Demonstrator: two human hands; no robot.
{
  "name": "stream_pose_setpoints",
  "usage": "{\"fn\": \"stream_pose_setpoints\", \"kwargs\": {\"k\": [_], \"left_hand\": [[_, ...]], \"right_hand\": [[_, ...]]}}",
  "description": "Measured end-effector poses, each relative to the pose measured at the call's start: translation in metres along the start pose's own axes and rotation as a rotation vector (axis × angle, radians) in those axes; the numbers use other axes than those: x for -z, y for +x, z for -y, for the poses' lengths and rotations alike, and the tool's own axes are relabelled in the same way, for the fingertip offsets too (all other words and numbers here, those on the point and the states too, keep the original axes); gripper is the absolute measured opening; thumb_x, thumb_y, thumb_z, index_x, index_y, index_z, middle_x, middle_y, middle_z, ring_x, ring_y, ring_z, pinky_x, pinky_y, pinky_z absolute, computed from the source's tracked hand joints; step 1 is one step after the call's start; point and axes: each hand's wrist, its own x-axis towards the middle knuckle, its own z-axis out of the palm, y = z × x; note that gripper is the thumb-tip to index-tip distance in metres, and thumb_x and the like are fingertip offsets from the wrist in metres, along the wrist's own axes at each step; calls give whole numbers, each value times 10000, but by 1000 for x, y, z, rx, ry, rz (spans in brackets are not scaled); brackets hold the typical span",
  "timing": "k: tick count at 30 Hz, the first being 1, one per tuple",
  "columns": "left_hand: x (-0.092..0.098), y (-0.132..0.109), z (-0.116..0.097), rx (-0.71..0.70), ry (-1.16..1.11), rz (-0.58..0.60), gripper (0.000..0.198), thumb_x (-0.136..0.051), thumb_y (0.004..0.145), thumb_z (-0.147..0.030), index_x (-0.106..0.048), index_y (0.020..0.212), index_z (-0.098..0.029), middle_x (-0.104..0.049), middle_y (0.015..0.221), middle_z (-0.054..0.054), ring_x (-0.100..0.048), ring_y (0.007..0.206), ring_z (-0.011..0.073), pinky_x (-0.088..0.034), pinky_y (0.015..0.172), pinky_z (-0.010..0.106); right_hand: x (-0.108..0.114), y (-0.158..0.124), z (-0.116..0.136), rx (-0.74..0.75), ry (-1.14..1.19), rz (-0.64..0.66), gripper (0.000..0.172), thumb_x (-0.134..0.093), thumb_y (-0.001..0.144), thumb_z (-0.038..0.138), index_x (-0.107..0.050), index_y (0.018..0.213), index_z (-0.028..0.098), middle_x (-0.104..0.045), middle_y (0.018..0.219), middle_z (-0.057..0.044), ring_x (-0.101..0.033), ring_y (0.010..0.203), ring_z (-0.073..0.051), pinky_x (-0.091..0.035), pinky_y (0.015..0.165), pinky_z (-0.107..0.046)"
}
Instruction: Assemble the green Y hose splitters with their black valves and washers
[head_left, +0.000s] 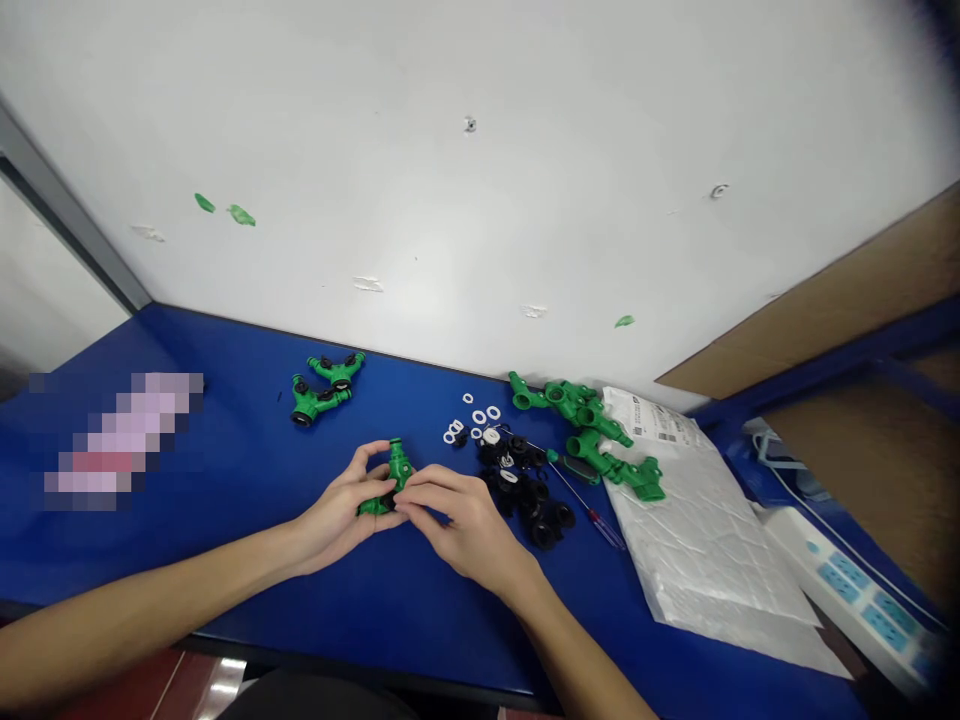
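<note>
Left forearm point(150, 615) and right forearm point(570, 640) lead to two half-closed hands: the left hand point(341, 510) cradles a green plastic hose splitter point(397, 468), long axis pointing away, while the right hand point(465, 520) pinches its lower body; black plastic fittings point(517, 490) lie just rightward.

1 left hand point(337, 515) and 1 right hand point(469, 525) share 1 green hose splitter point(396, 475). Upper centre of the table: 2 more green splitters point(326, 388). Right of centre: about 7 white washers point(479, 417), 1 screwdriver point(574, 468), 1 white plastic bag point(697, 540). Lower right: 1 power strip point(847, 590). The black fittings point(521, 490) are too jumbled to count.
</note>
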Motion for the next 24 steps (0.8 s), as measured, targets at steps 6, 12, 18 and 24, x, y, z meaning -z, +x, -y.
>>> {"fn": "stream_pose_setpoints", "kwargs": {"k": [6, 12, 18, 24], "left_hand": [[-2, -1, -1, 13, 31, -18, 354, -546, 894, -85, -461, 1176, -280, -614, 977, 7, -637, 856, 135, -538, 871, 344], [-2, -2, -2, 4, 39, -37, 353, -583, 868, -99, -479, 1154, -278, -626, 982, 10, -639, 845, 139, -544, 807, 310], [-4, -3, -2, 7, 6, -25, 337, -613, 844, -107, -513, 1114, -281, -636, 984, 9, -636, 946, 167, -494, 961, 396], [2, -1, 2, -12, 35, -14, 381, -615, 841, -108, -500, 1151, -297, -618, 978, -4, -647, 891, 157, -521, 881, 354]], "right_hand": [[-9, -3, -6, 1, -63, 8, 146, -565, 933, 159, -711, 941, 170, -702, 921, -88, -661, 833, -180, -568, 754, -297], [-2, -3, -6, 3, -16, 16, 175, -616, 906, 196, -703, 1058, 203, -716, 954, -83, -674, 845, -186, -577, 748, -308], [1, -1, -5, -7, -4, 29, 154, -549, 929, 154, -698, 946, 190, -711, 905, -75, -668, 803, -165, -567, 735, -287], [-4, -2, -5, 4, -150, 64, 166, -539, 935, 202, -631, 801, 173, -645, 769, -62, -599, 730, -170, -526, 678, -293]]}}
